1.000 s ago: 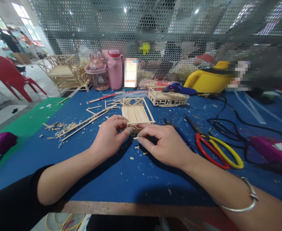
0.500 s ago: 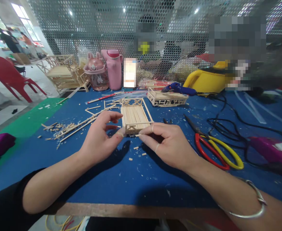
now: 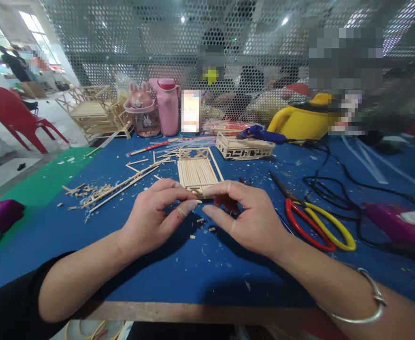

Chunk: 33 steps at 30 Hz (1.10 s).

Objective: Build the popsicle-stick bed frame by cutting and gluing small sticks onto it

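A flat panel of glued wooden sticks lies on the blue table mat, its near end between my fingertips. My left hand curls at that near end, thumb and fingers pinched on a tiny stick piece. My right hand meets it from the right, fingers bent and pinched at the same spot on the panel's near edge. A silver bangle circles my right wrist. Small wood chips lie on the mat just below my fingertips.
Red-and-yellow-handled scissors lie right of my right hand, near black cables. A second stick frame, a blue glue gun, pink bottles, a yellow jug and loose sticks stand farther back. A mesh screen rises behind.
Both hands have drawn a little toward me. My left fingers, spread half a second ago, have closed into a pinch against my right fingertips at the panel's near end.
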{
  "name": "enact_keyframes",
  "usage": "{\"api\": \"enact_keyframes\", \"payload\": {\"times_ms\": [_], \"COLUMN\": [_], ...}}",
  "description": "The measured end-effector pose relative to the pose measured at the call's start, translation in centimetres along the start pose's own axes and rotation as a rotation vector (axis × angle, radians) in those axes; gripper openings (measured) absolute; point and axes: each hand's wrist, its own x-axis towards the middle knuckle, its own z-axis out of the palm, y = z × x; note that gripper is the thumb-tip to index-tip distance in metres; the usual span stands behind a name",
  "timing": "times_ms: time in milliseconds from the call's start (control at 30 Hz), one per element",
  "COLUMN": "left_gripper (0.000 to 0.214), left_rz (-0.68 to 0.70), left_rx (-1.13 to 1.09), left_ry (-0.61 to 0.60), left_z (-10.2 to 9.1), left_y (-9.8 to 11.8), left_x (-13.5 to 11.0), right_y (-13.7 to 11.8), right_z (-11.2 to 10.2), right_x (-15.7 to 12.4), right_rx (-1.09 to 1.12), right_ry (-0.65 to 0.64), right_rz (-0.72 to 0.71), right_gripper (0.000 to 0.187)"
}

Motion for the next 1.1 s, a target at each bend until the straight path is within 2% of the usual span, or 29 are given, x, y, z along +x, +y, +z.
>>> {"api": "enact_keyframes", "payload": {"times_ms": [100,267,367,500,567,767,1100], "left_gripper": [0.006,0.007,0.006,0.027,0.038,0.046,0.039], "left_rz": [0.005,-0.011,-0.024,-0.196,-0.300,-0.415,-0.434], "left_rx": [-0.025,-0.048,-0.070,-0.135,-0.236,-0.431,-0.555], "left_ry": [-0.008,-0.045,-0.050,0.155,0.196,0.133,0.087], "left_z": [0.1,0.3,0.4,0.8,1.0,1.5,1.8], "left_y": [0.0,0.1,0.0,-0.5,-0.8,-1.2,-1.6], "left_x": [-0.1,-0.2,-0.3,-0.3,-0.2,0.4,0.6], "right_y": [0.1,0.0,0.0,0.2,0.4,0.9,1.3], "right_z": [0.0,0.2,0.3,0.7,1.1,2.3,2.7], "right_x": [-0.1,0.0,0.1,0.5,0.8,1.7,1.9], "right_rx": [-0.130,-0.331,-0.420,-0.486,-0.523,-0.638,-0.657], "right_ry": [0.048,0.055,0.035,0.091,0.136,0.195,0.227], "right_rz": [-0.177,-0.281,-0.294,-0.292,-0.295,-0.329,-0.330], "right_gripper": [0.007,0.008,0.011,0.015,0.016,0.020,0.020]}}
